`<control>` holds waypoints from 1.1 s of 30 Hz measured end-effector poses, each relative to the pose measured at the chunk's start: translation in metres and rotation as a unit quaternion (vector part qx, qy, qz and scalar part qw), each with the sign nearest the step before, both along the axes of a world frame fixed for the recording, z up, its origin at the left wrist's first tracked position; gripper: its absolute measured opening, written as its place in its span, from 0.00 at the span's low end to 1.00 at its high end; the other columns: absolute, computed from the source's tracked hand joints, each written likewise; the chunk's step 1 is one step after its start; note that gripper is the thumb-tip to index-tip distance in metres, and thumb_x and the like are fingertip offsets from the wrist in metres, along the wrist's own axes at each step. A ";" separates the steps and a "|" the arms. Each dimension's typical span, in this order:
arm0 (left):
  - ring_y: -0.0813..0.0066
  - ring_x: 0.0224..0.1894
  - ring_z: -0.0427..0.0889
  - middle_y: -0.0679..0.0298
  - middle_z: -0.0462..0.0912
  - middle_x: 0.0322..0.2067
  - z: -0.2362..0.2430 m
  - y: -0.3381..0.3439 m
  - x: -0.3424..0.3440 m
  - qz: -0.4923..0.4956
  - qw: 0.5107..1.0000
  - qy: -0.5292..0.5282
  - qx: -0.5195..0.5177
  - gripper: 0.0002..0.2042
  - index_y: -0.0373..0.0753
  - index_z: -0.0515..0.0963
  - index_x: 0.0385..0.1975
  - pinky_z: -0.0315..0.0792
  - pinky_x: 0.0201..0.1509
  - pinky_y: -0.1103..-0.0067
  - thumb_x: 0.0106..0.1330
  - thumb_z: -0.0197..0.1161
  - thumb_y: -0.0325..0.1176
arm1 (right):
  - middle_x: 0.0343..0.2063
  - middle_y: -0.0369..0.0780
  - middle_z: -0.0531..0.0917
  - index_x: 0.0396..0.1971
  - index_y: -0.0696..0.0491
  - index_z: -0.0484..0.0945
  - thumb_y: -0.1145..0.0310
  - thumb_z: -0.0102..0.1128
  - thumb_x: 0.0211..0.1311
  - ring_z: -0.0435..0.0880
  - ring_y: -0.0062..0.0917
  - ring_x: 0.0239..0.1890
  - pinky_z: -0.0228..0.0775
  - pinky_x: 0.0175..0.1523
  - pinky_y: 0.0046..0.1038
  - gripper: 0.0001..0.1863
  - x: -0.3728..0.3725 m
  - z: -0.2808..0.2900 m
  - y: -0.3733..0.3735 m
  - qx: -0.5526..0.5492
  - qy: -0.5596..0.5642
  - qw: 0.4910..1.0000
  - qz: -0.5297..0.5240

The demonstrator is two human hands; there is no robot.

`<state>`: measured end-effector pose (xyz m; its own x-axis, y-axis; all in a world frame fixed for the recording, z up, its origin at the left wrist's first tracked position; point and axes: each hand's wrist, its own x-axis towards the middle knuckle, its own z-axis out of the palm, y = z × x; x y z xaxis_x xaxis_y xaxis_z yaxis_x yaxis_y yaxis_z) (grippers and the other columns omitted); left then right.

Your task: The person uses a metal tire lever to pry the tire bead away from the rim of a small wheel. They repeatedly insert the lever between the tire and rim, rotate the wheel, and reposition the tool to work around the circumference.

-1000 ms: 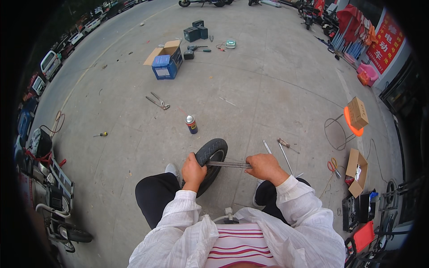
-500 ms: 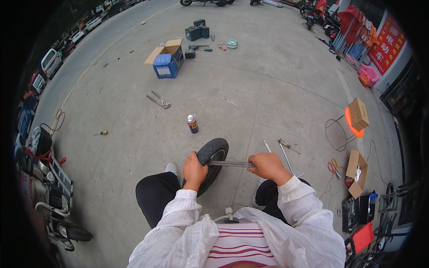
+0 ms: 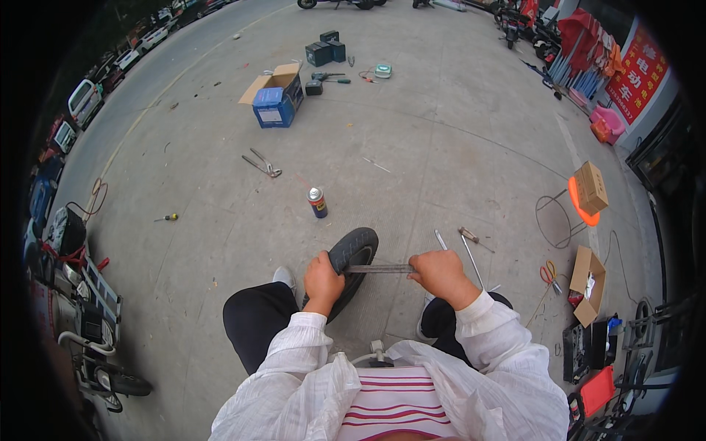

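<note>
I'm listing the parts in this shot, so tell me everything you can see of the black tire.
The black tire looks like rubber, with a patterned tread and a dark, ring-shaped inner edge seen at a slant. It is on edge, tilted, between the person's feet. The left hand clasps its left side, hiding part of it. A flat grey bar crosses its right side toward the right hand.

This is an outdoor roadside repair area [image 3: 184,257], shown by pliers [image 3: 265,167], a tyre [image 3: 354,246] and parked scooters [image 3: 510,26].
</note>
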<state>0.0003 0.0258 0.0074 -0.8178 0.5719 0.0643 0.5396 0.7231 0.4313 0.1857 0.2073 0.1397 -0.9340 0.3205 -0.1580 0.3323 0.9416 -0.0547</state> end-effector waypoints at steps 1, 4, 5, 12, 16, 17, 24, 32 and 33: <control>0.49 0.42 0.79 0.52 0.78 0.38 0.002 0.000 0.002 -0.002 1.000 -0.003 -0.006 0.26 0.39 0.70 0.46 0.75 0.43 0.59 0.46 0.72 0.33 | 0.24 0.41 0.84 0.26 0.49 0.82 0.55 0.67 0.54 0.86 0.36 0.32 0.75 0.32 0.38 0.12 0.001 -0.001 -0.002 0.015 0.017 1.000 0.000; 0.49 0.42 0.79 0.52 0.78 0.38 0.003 0.000 0.005 -0.005 1.000 -0.001 -0.004 0.26 0.39 0.70 0.46 0.75 0.43 0.59 0.46 0.73 0.34 | 0.23 0.38 0.83 0.27 0.48 0.82 0.54 0.66 0.55 0.85 0.34 0.29 0.74 0.30 0.36 0.13 0.000 -0.005 -0.008 0.090 0.065 0.993 0.031; 0.49 0.42 0.79 0.52 0.78 0.38 0.002 -0.001 0.006 -0.006 1.000 0.002 0.000 0.26 0.39 0.70 0.46 0.75 0.43 0.59 0.46 0.73 0.34 | 0.23 0.37 0.82 0.28 0.48 0.82 0.53 0.65 0.55 0.85 0.33 0.29 0.74 0.30 0.36 0.13 -0.001 -0.005 -0.010 0.119 0.081 0.989 0.046; 0.49 0.41 0.79 0.51 0.78 0.37 0.005 -0.001 0.007 -0.008 1.000 -0.006 -0.010 0.25 0.39 0.70 0.45 0.76 0.43 0.60 0.46 0.72 0.34 | 0.23 0.37 0.82 0.22 0.49 0.83 0.57 0.65 0.54 0.85 0.31 0.27 0.72 0.27 0.33 0.11 -0.020 0.017 -0.024 0.114 0.058 0.988 0.082; 0.49 0.41 0.79 0.52 0.78 0.37 0.002 -0.005 0.006 -0.015 1.000 -0.019 -0.008 0.25 0.39 0.70 0.45 0.76 0.42 0.60 0.46 0.72 0.34 | 0.22 0.38 0.83 0.18 0.49 0.84 0.66 0.63 0.50 0.85 0.29 0.26 0.71 0.26 0.32 0.06 -0.041 0.029 -0.029 0.133 0.068 0.978 0.147; 0.49 0.41 0.79 0.52 0.78 0.37 0.002 -0.005 0.007 -0.018 1.000 -0.024 -0.008 0.25 0.39 0.69 0.45 0.76 0.42 0.60 0.46 0.72 0.34 | 0.22 0.38 0.84 0.18 0.49 0.84 0.66 0.63 0.50 0.86 0.29 0.26 0.71 0.26 0.32 0.06 -0.047 0.031 -0.029 0.143 0.062 0.974 0.164; 0.49 0.42 0.80 0.52 0.78 0.37 -0.001 -0.006 0.000 0.005 0.999 -0.034 0.003 0.25 0.40 0.69 0.45 0.76 0.43 0.59 0.47 0.73 0.35 | 0.21 0.40 0.82 0.18 0.50 0.84 0.56 0.64 0.56 0.85 0.33 0.25 0.72 0.27 0.34 0.14 -0.081 0.031 -0.030 0.135 0.015 0.975 0.178; 0.48 0.42 0.80 0.51 0.78 0.38 -0.008 -0.012 -0.028 0.040 0.998 -0.054 -0.011 0.24 0.40 0.69 0.44 0.76 0.43 0.59 0.47 0.73 0.33 | 0.24 0.42 0.82 0.35 0.49 0.84 0.53 0.62 0.59 0.84 0.36 0.25 0.72 0.27 0.38 0.15 -0.033 -0.032 -0.056 0.067 0.092 0.993 0.023; 0.48 0.42 0.80 0.51 0.78 0.38 -0.009 -0.014 -0.030 0.039 0.998 -0.051 -0.006 0.24 0.39 0.69 0.44 0.76 0.43 0.59 0.47 0.72 0.32 | 0.25 0.42 0.82 0.35 0.49 0.84 0.53 0.62 0.60 0.84 0.37 0.25 0.73 0.27 0.38 0.14 -0.029 -0.039 -0.058 0.035 0.095 0.995 -0.003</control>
